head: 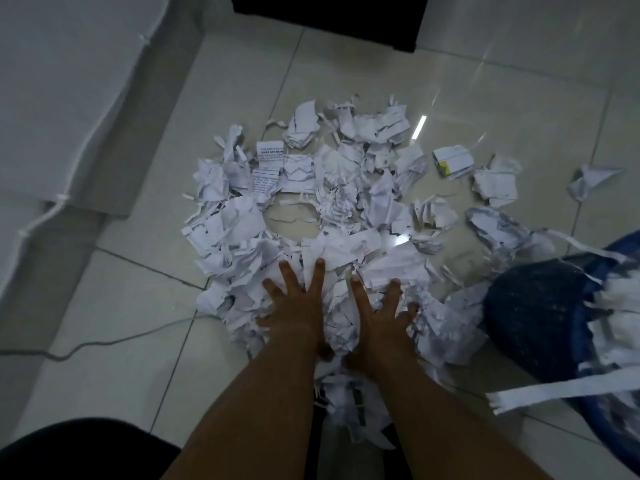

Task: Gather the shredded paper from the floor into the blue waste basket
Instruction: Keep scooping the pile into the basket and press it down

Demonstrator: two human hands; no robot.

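Observation:
A wide ring of white shredded paper (332,188) covers the pale tiled floor, with a bare patch of tile in its middle. My left hand (298,306) and my right hand (381,317) lie side by side, palms down and fingers spread, pressed onto the near part of the pile. Neither hand grips anything. The blue waste basket (533,317) lies tipped on its side at the right, and paper strips spill from its mouth. More shreds (346,407) sit under my forearms.
A white mattress or cushion (62,109) borders the floor on the left. A dark piece of furniture (329,19) stands at the top. A thin cable (114,341) runs across the tiles at left. Stray scraps (595,178) lie at far right.

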